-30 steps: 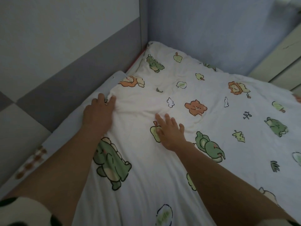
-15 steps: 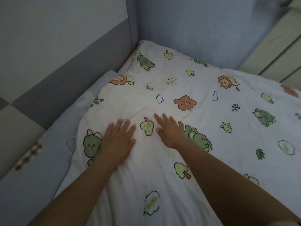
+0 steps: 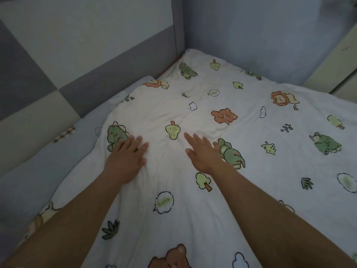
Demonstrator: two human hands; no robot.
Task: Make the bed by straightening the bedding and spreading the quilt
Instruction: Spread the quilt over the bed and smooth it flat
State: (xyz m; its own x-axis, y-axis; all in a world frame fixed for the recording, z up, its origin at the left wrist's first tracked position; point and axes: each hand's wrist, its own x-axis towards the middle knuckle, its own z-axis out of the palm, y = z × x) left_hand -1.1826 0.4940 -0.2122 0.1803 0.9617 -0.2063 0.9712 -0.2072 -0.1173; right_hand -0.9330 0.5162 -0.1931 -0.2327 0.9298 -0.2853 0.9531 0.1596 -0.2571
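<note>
Left hand has quit the quilt's side edge since a sec ago & come in on top. Over the last half sec it's slid a touch further left, fingertips now on the green dinosaur print; right hand barely shifted. Head view, the only one we've got: both palms flat on the quilt, fingers straight & slightly fanned, holding nothing, just pressing cloth. Same on the right, its fingers aimed up-left toward the pear print. Quilt, white w/ cartoon animals, covers most of the mattress and reaches the far corner by the padded wall; pale cabinet off far right. Key bit: the quilt's left edge runs from near-left diagonally away to that corner & lies left of the left hand, w/ a strip of grey sheet bare between edge & wall. Soft creases sit in the gap between the hands, running away from the person. Left hand's clearly nearer that edge; right is well apart from it. My read: smoothing stage, far along on this side. Next sweep prob wants to go outward, left hand pushing toward the edge, across the creases rather than along them. Light's dim, so fine wrinkles further right: can't tell.
</note>
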